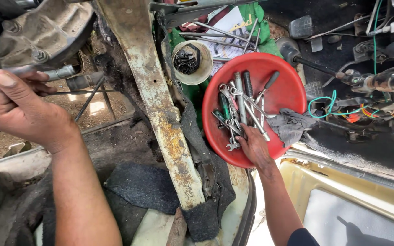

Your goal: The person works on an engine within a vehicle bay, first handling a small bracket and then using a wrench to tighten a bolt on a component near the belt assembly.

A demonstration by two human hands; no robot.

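Right hand (254, 146) is down in the red bowl (288, 93) mid-frame, fingers spread over the wrenches (233, 114), not closed on any yet. Left hand (17, 107), upper left, is wrapped tight round a metal tool handle (60, 73) by the rusty frame rail (156, 100).

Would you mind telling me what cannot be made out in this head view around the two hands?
- Left hand: its fingers curl around a metal rod, but the rod's near end is cut off by the left edge.
- Right hand: its fingertips are buried among the spanners in the red bowl, so which tool it grips is hidden.
- Small cup: the dark parts inside are too small to identify.
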